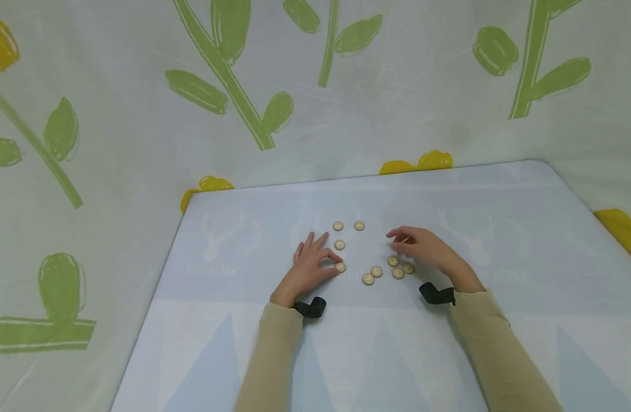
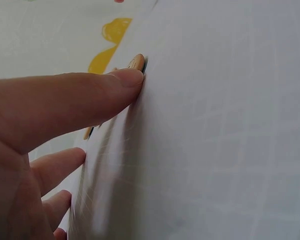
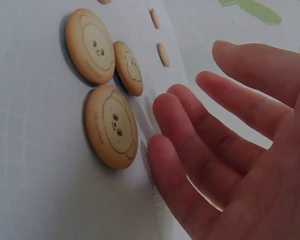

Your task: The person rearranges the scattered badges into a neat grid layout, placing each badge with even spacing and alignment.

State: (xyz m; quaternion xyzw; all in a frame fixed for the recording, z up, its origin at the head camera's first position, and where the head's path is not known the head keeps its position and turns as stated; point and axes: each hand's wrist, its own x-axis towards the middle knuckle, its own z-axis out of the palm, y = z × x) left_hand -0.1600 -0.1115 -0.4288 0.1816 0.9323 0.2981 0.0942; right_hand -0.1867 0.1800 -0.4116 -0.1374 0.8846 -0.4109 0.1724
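My left hand point(image 1: 307, 270) pinches a round wooden button point(image 1: 341, 267) on the table between thumb and index finger, its other fingers spread. In the left wrist view the thumb point(image 2: 90, 95) touches the edge of that button point(image 2: 136, 62). My right hand point(image 1: 427, 250) hangs with loosely bent fingers just above a cluster of buttons point(image 1: 398, 273), holding nothing. In the right wrist view, a button point(image 3: 111, 126) with an engraved animal face and two holes lies close to the fingertips, apart from them.
Beyond my left hand lie three more buttons, one nearer point(image 1: 339, 245) and two farther back, one left point(image 1: 338, 226) and one right point(image 1: 359, 225). A pair of buttons point(image 1: 368, 278) sits between the hands. The pale table point(image 1: 346, 355) meets a leaf-patterned cloth point(image 1: 397, 103) at its far edge.
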